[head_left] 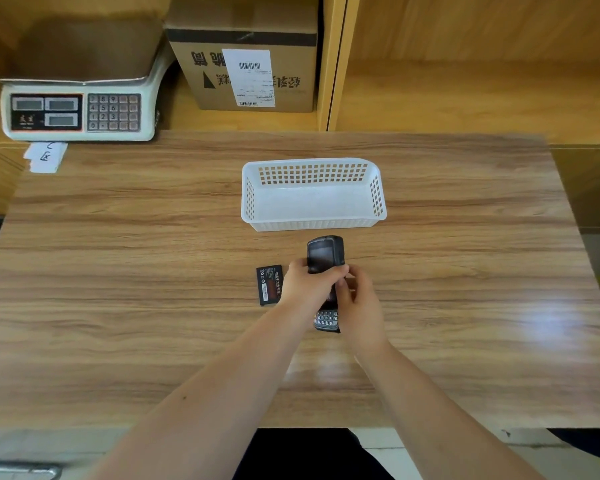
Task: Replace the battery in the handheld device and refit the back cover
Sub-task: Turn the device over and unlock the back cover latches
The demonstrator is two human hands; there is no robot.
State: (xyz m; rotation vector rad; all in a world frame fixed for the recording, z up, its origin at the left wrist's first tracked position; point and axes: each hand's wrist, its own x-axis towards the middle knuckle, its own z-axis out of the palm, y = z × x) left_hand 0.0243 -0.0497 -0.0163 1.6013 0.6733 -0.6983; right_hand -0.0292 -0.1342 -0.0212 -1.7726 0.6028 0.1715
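A black handheld device [324,255] with a small screen at its far end and a keypad at its near end is at the middle of the wooden table [153,271], screen side up. My left hand [307,285] grips its middle from the left, fingers curled over the body. My right hand [359,303] holds its right side, thumb and fingers against the edge. A flat black battery [269,285] lies on the table just left of my left hand. The back cover is hidden from view.
A white plastic basket [312,195] stands just beyond the device, with nothing visible inside. A weighing scale [80,98] and a cardboard box [246,60] stand on the shelf at the back left. A paper slip [45,155] hangs under the scale.
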